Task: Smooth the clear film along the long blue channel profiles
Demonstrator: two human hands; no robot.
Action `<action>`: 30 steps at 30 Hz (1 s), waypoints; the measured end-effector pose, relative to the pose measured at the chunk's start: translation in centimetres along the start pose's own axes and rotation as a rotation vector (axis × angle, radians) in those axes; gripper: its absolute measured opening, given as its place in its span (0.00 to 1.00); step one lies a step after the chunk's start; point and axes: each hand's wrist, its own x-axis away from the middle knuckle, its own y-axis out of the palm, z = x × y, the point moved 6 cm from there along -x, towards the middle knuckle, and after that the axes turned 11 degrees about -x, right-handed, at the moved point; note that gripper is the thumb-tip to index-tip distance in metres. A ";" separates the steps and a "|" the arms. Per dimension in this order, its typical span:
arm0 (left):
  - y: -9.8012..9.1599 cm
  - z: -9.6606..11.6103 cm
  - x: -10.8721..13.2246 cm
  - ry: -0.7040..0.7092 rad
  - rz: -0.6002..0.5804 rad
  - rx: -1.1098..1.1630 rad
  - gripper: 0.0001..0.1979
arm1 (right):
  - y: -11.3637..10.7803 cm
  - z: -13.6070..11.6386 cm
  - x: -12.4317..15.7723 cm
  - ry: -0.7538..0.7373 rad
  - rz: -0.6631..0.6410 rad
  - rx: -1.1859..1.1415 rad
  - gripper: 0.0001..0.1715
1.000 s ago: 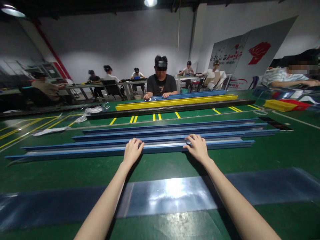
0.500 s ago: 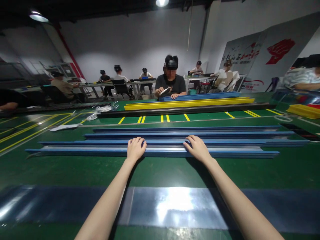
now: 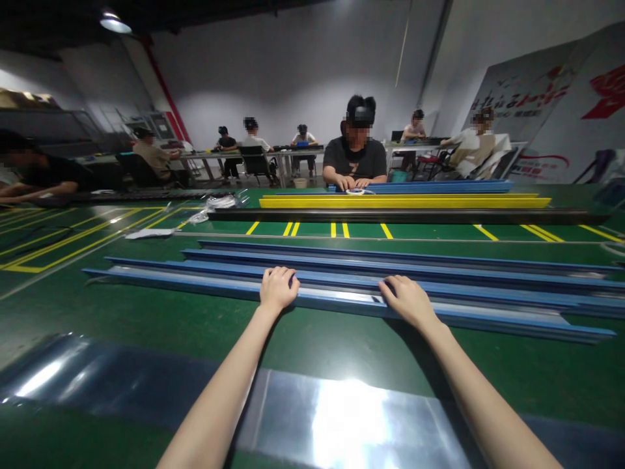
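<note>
Several long blue channel strips lie side by side across the green table (image 3: 146, 326). Both of my hands rest on the nearest blue strip (image 3: 195, 281), about a forearm's length apart. My left hand (image 3: 277, 288) has its fingers curled over the strip's far edge. My right hand (image 3: 408, 299) lies to the right of it, fingers hooked over the same edge. A wide clear plastic sheet (image 3: 342, 417) lies flat under my forearms, close to me.
Beyond the blue strips lie a black strip (image 3: 439, 215), a yellow strip (image 3: 405, 202) and another blue one. A person in a dark shirt (image 3: 355, 159) sits across the table. Other people sit at tables further back and at the left edge. Crumpled plastic wrap (image 3: 215, 207) lies at back left.
My view has swung to the left and downward, so the strips now slant. Both hands stay on the nearest blue strip. The person opposite has lowered both hands to the table.
</note>
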 end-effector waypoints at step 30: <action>2.6 -1.6 -3.5 -0.029 -0.124 -0.095 0.14 | 1.1 -0.2 -4.0 0.032 0.106 0.011 0.18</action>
